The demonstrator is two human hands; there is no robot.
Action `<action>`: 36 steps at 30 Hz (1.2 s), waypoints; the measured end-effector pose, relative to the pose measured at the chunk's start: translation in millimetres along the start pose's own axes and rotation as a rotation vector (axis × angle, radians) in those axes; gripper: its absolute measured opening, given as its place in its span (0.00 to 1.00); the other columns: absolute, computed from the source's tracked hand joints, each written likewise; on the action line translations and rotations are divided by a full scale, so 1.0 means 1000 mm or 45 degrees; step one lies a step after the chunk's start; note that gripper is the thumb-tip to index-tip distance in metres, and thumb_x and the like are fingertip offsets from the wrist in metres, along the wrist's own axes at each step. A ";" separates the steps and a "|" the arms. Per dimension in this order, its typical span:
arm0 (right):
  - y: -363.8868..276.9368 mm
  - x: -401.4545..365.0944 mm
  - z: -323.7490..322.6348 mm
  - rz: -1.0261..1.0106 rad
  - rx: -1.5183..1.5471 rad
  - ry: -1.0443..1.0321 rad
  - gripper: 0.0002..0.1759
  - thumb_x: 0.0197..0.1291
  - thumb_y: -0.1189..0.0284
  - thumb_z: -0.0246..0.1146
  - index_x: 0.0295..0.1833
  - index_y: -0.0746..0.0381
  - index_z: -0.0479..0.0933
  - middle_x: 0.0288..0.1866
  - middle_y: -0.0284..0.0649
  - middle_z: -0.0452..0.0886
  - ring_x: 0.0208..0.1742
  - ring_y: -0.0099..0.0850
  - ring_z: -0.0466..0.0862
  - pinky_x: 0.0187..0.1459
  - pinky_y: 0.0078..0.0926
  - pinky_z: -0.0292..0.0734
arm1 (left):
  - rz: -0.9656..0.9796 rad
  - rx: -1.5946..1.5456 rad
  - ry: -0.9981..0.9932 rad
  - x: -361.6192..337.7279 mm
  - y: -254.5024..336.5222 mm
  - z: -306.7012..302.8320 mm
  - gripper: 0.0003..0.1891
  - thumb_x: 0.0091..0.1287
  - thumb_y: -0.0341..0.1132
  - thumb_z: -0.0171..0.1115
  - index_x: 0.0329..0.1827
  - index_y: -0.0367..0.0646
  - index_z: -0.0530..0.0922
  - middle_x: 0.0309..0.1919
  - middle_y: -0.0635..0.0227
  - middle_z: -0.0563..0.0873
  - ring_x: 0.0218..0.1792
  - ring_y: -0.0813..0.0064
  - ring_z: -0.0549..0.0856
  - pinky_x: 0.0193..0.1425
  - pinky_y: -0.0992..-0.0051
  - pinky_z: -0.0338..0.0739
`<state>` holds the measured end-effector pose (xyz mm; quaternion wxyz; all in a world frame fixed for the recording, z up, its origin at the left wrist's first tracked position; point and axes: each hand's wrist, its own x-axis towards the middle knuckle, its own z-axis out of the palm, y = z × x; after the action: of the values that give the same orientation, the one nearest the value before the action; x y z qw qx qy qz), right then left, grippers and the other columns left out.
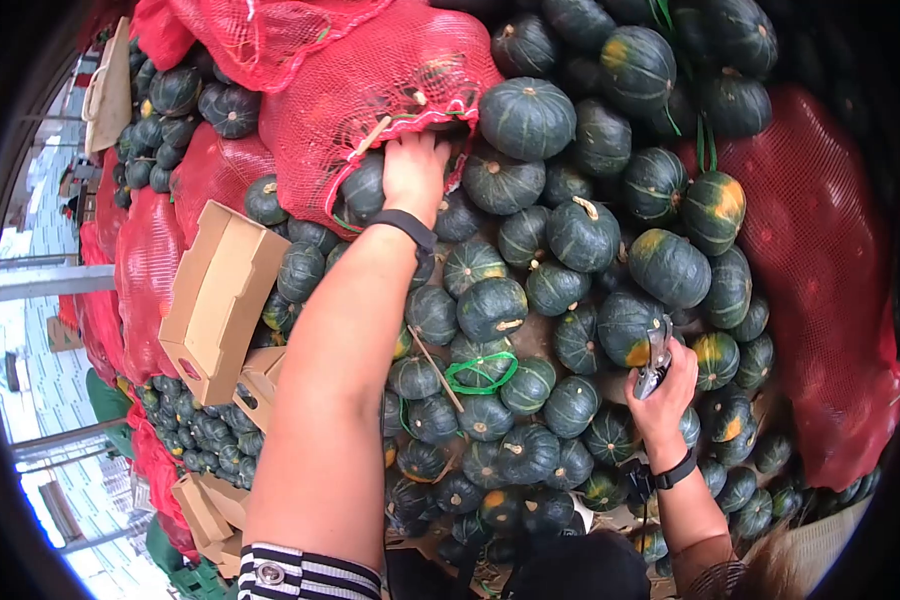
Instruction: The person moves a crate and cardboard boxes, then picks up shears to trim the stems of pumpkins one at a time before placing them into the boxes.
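Observation:
My left hand (416, 178) reaches into the mouth of a red mesh bag (370, 80), its fingertips hidden inside among dark green squashes. A squash (365, 187) sits at the bag's opening, just left of that hand. My right hand (664, 390) is closed around a pair of pruning shears (656, 362), whose metal blades point up beside a dark green squash with an orange patch (627, 328). Many striped green squashes lie heaped between and around both hands, one with a dry stem (583, 237).
A full red mesh sack (805, 270) lies along the right. Brown cardboard boxes (220, 300) stand left of my left arm, with more red sacks (150, 280) behind them. A green loop of string (482, 373) and a thin stick (435, 368) rest on the heap.

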<state>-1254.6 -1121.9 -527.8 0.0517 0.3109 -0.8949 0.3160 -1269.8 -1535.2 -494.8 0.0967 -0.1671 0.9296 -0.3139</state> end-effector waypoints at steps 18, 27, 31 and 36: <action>0.003 -0.007 0.014 -0.064 -0.125 0.058 0.42 0.30 0.73 0.70 0.59 0.57 0.63 0.44 0.44 0.73 0.44 0.44 0.74 0.47 0.44 0.65 | -0.159 -2.249 -1.026 -0.247 -0.009 -0.034 0.26 0.58 0.37 0.69 0.59 0.42 0.71 0.54 0.63 0.78 0.58 0.69 0.75 0.63 0.69 0.67; 0.008 -0.013 0.021 -0.073 -0.171 0.101 0.41 0.33 0.73 0.68 0.60 0.58 0.64 0.47 0.45 0.73 0.46 0.45 0.74 0.49 0.44 0.66 | -0.652 -0.614 0.151 -0.204 -0.077 0.003 0.33 0.47 0.30 0.68 0.61 0.45 0.70 0.53 0.56 0.76 0.58 0.53 0.74 0.64 0.60 0.68; 0.009 -0.014 0.022 -0.084 -0.182 0.114 0.40 0.34 0.73 0.68 0.60 0.59 0.64 0.48 0.45 0.73 0.48 0.46 0.74 0.51 0.44 0.66 | -0.685 -0.848 0.011 -0.191 -0.110 0.035 0.40 0.44 0.31 0.72 0.65 0.48 0.67 0.55 0.53 0.75 0.57 0.58 0.76 0.62 0.62 0.71; 0.009 -0.016 0.021 -0.079 -0.184 0.108 0.41 0.34 0.72 0.68 0.61 0.59 0.64 0.49 0.45 0.73 0.49 0.46 0.73 0.52 0.44 0.65 | -0.418 -1.799 -0.553 -0.223 -0.126 -0.022 0.39 0.48 0.37 0.74 0.65 0.44 0.67 0.59 0.60 0.74 0.59 0.69 0.76 0.63 0.69 0.70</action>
<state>-1245.1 -1121.0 -553.9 0.1216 0.3201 -0.9023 0.2619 -1038.4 -1534.4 -383.2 0.0996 -0.3836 0.8330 0.3861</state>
